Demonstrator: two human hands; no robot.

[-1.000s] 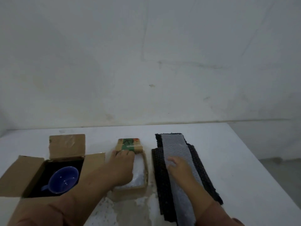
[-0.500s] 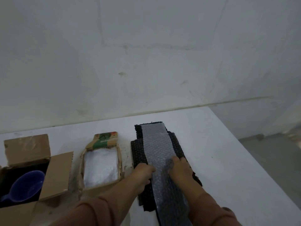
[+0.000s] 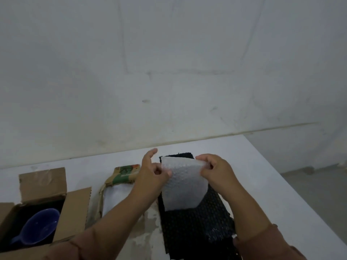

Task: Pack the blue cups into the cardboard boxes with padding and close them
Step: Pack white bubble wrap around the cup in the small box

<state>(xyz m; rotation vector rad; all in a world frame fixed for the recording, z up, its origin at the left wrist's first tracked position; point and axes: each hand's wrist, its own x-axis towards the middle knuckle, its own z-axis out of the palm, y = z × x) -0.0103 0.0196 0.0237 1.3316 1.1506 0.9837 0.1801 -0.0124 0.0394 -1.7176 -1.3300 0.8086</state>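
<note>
Both hands hold a bubble wrap sheet lifted just above the black padding stack. The left hand pinches its left edge and the right hand pinches its top right corner. Left of the stack sits a smaller box lined white. Further left, an open cardboard box holds the blue cup. White worktop stretches from the stack to the right edge, and a narrower band runs back to the wall.
</note>
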